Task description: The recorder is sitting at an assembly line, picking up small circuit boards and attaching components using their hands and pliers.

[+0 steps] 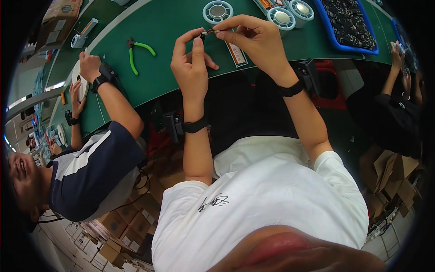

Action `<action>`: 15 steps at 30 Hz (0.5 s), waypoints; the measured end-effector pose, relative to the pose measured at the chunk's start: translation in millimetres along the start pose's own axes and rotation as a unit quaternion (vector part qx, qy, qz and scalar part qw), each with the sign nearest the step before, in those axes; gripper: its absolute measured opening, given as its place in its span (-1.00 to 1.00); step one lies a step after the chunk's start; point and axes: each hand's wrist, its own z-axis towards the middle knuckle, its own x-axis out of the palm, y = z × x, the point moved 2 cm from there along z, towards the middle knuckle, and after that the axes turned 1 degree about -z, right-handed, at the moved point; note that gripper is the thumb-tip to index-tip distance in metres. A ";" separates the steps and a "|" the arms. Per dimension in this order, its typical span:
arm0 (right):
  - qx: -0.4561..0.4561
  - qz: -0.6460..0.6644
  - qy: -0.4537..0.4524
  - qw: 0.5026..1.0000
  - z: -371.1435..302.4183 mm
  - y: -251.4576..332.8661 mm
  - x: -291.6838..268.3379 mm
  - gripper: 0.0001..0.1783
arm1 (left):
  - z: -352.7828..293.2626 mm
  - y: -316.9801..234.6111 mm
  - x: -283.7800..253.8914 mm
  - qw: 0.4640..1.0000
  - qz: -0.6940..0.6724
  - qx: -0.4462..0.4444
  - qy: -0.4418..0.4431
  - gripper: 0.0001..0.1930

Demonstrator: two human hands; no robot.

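Pinching a small dark part (203,34) in your left hand (192,61) at upper centre of the frame, above the green bench (167,27), you gripped a thin wire (212,30) in your right hand (253,38); you seemed mid-joining, which likely called for steady alignment. Green-handled cutters (138,52) lay left.

An assembly workshop is shown: a long green-matted surface (167,27) is shared by several seated workers, green-handled cutting pliers (138,52), round white tape reels (217,11) and a blue plastic parts tray (349,27) are laid out, and brown cardboard boxes (120,226) are stacked below.
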 end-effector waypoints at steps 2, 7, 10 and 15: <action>-0.026 -0.016 -0.004 1.000 1.8 1.5 2.5 -0.78 | 0.1 0.5 -0.1 1.000 -0.013 0.002 0.002 -0.72; 0.004 -0.019 -0.016 1.000 1.4 10.9 3.4 -0.81 | -1.1 -0.7 -0.1 1.000 -0.012 0.000 0.004 -0.72; -0.022 -0.108 -0.014 0.994 2.9 12.0 0.3 -0.76 | -1.7 -0.8 0.2 1.000 -0.011 0.003 0.006 -0.72; -0.080 -0.132 -0.038 0.987 11.9 14.7 1.8 -0.78 | -1.2 0.3 0.3 1.000 -0.011 0.003 0.012 -0.71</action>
